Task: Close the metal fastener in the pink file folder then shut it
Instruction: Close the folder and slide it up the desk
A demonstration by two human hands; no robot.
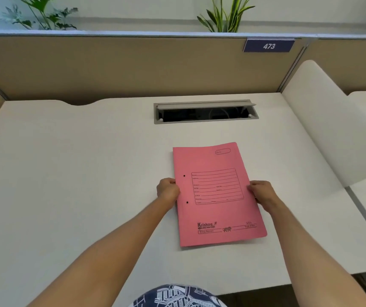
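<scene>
Now pink folder [218, 193] lies shut, flat on worktop [66, 173], right of middle, long axis from near edge toward far edge. Left hand [168, 190] curled on spine edge, right hand [262, 192] on open edge; fingers pinching edges. Fastener hidden inside; right hand probably nearer for lifting cover.

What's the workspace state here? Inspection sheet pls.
Surface: white desk, flat.
Job's things: pink folder lies shut on the desk, cover up, two punch holes by its left edge; fastener not visible.
Clutter: nothing seen.
Grippers: left hand at the folder's left edge, right hand at its right edge; grip hidden.
Cables: faint loops inside the open cable hatch; none on the desk.
Surroundings: beige partition with sign 473, plants behind, white side divider.
</scene>
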